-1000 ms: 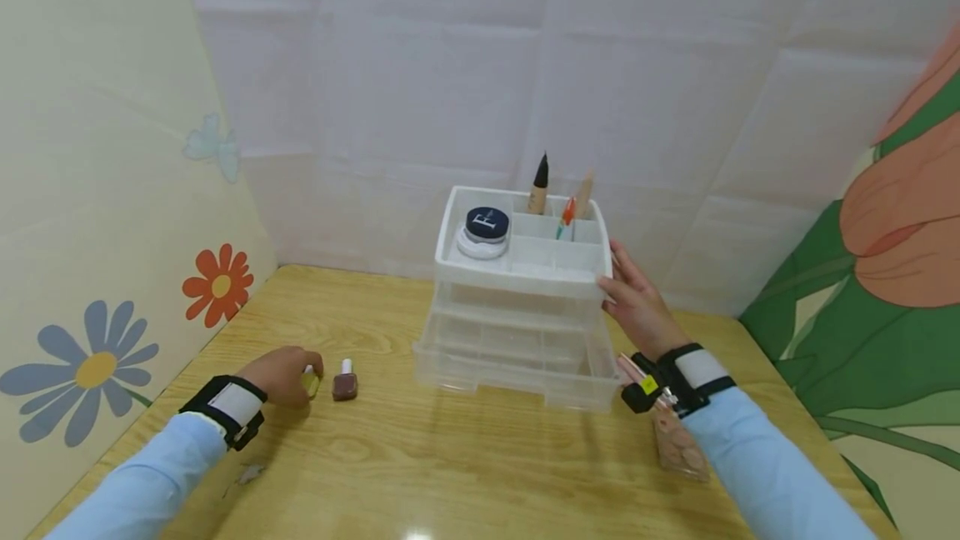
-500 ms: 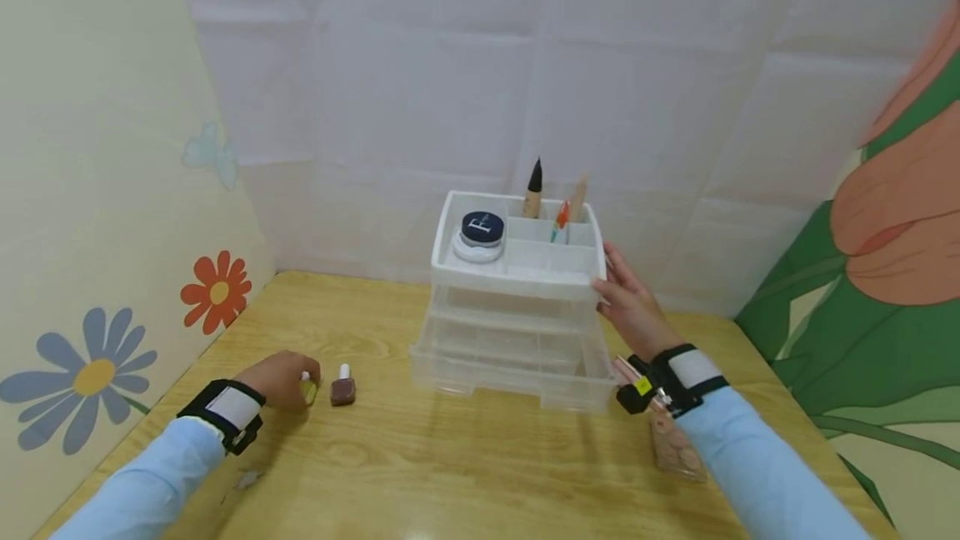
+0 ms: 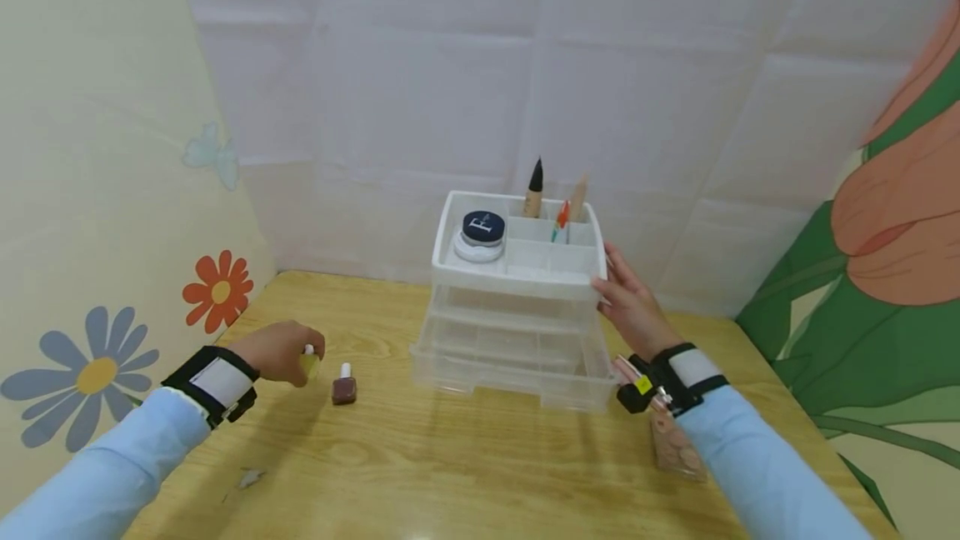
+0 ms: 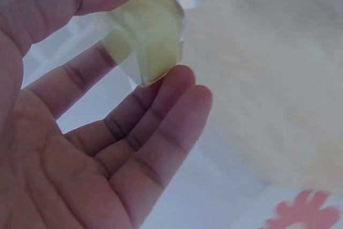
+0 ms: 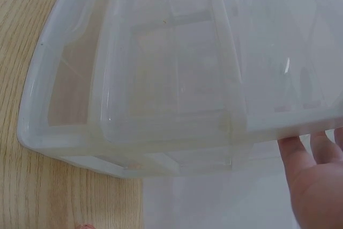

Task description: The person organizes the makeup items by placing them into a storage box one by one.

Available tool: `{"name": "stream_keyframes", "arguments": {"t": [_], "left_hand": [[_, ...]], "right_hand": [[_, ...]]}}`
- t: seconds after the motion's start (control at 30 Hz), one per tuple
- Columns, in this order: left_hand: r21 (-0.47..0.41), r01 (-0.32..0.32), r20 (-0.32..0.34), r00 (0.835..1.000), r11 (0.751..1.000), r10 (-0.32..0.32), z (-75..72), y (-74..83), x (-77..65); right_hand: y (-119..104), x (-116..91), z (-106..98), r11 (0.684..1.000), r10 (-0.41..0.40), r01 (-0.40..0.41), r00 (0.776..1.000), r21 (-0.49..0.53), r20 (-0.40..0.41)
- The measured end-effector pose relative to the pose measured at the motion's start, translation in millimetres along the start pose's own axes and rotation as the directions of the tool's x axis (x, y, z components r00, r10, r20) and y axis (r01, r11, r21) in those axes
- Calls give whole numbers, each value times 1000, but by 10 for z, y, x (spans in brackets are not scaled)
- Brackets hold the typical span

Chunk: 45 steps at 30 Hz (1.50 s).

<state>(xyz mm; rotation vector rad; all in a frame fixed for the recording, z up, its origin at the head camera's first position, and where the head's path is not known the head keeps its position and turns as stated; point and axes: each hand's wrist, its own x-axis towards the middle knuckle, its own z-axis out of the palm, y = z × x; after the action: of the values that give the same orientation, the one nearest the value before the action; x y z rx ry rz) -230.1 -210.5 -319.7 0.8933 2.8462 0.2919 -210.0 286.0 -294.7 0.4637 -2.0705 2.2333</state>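
Note:
My left hand point(image 3: 279, 352) pinches a small yellow nail polish bottle point(image 4: 155, 33) between thumb and fingers, raised over the left part of the table. A brown nail polish bottle point(image 3: 344, 386) with a white cap stands just to its right. My right hand point(image 3: 633, 304) grips the right side of a white and clear drawer organizer point(image 3: 517, 273), thumb at the front corner of its top tray. In the right wrist view, fingers point(image 5: 295, 156) press against the organizer's edge. The lowest clear drawer point(image 3: 517, 377) is pulled out toward me.
On the top tray sit a dark-lidded round jar point(image 3: 483, 227), a black-tipped pen point(image 3: 534, 190), an orange and teal stick point(image 3: 561, 222) and a beige tube point(image 3: 578, 198). A pinkish packet point(image 3: 677, 447) lies partly under my right forearm. Walls border the table.
My left hand has lifted the yellow nail polish bottle up from the table. The right hand keeps its hold on the organizer, and the brown bottle stays in place.

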Motion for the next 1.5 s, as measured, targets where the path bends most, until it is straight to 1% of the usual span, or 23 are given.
{"name": "stream_keyframes", "arguments": {"t": [0.07,0.17,0.3,0.37,0.47,0.57,0.6,0.73,0.83,1.0,1.1,1.13,1.23,1.33,1.37,1.5], "left_hand": [[23,-42,-8,999,999,42,-123,84,4],[59,-78,-17,997,995,79,-320,224,30],[115,-124,-11,992,986,126,-584,429,82],[131,-172,-3,985,976,173,-715,533,105],[152,-220,16,975,964,220,-914,706,137],[165,-247,48,969,955,243,-1105,892,190],[174,-251,59,968,952,244,-1160,956,213],[206,-315,93,949,926,302,-1321,1190,336],[214,-371,112,928,904,355,-1383,1372,426],[224,-411,165,910,884,381,-1409,1683,595],[250,-415,204,906,875,371,-1389,1853,716],[262,-413,216,906,872,364,-1379,1907,756],[308,-394,238,913,866,331,-1338,2062,879],[335,-397,259,911,854,322,-1282,2206,997],[336,-408,268,906,849,328,-1258,2250,1037],[310,-463,310,875,831,372,-1155,2417,1196]], "right_hand": [[-2,5,-4,1000,-6,6,1000,3,4],[0,12,-13,1000,-11,11,1000,8,7],[10,14,-19,1000,-5,5,1000,2,6],[16,15,-17,1000,-3,3,1000,-6,8],[21,16,-7,1000,1,-1,1000,-14,5],[24,24,0,1000,3,-3,1000,-22,3],[24,27,0,1000,4,-4,1000,-24,0],[23,28,7,1000,-3,3,1000,-17,-3],[29,21,10,1000,-12,12,1000,-3,-4],[31,22,19,1000,-1,0,1000,-19,-22],[33,30,29,999,9,-10,999,-33,-32],[35,31,32,999,10,-12,999,-34,-33],[46,35,40,1000,9,-9,1000,-27,-28],[62,35,43,1000,14,-14,999,-22,-31],[67,36,43,1000,15,-15,999,-20,-30],[82,35,37,1000,23,-23,999,-17,-35]]}}
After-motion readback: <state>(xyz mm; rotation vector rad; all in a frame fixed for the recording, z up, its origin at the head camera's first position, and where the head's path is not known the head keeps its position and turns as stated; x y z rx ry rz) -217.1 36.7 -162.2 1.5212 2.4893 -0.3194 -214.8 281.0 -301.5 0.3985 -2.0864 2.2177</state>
